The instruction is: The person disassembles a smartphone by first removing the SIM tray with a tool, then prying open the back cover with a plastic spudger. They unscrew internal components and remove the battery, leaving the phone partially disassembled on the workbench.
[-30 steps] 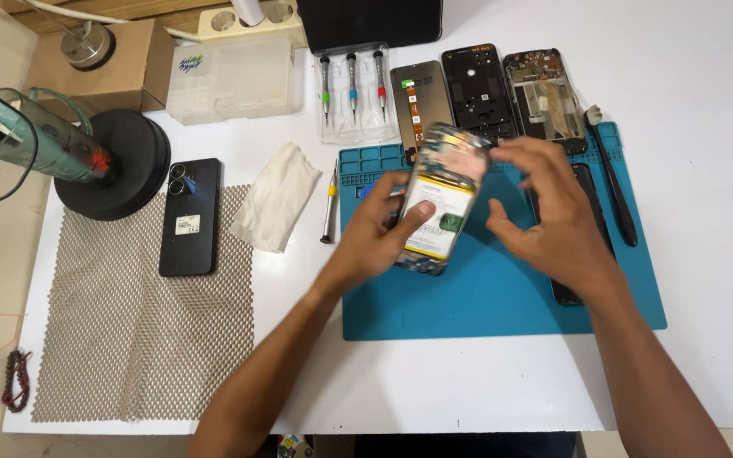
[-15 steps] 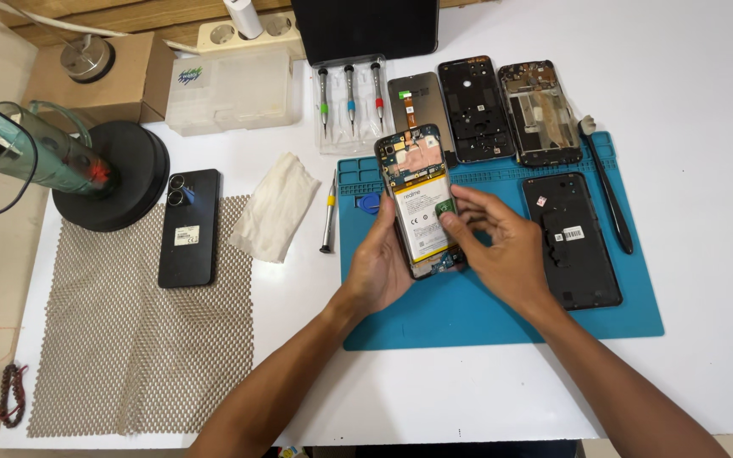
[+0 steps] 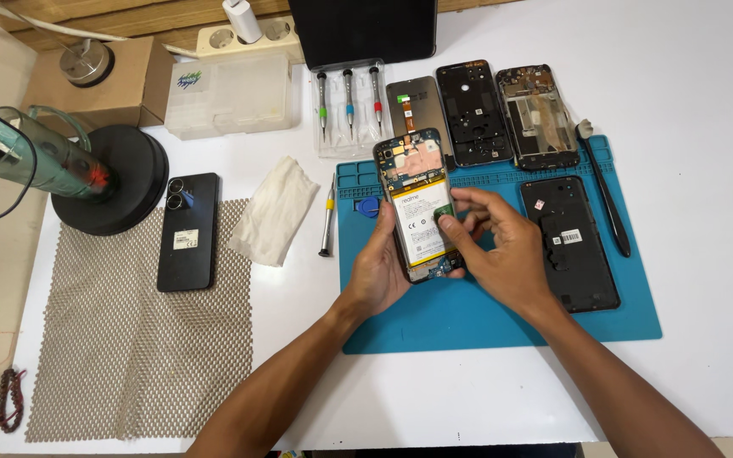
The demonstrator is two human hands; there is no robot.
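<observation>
Opened phone (image 3: 417, 208), back cover off, battery and board exposed, is held above the top-left part of the blue repair mat (image 3: 485, 314). Left hand (image 3: 381, 270) is curled around the phone's left edge and lower end, gripping it. Right hand (image 3: 502, 250) sits on the right side of the phone, thumb and fingers pinched at the battery's right edge; possibly on a small green part there, too small to be sure.

Count on the bench:
- 1 black back panel (image 3: 572, 242) on the mat, right of the hands
- 3 phone frames/panels lined along the mat's top edge: grey panel (image 3: 413, 106), black frame (image 3: 472, 110), stripped frame (image 3: 538, 114)
- 3 precision screwdrivers (image 3: 348, 97) in a clear tray
- 1 loose screwdriver (image 3: 327, 216) just left of the mat
- 1 black spudger (image 3: 606, 191) at the mat's right side
- 1 intact black phone (image 3: 187, 231), face down on the mesh pad (image 3: 137, 331)
- 1 white cloth (image 3: 275, 210)
</observation>
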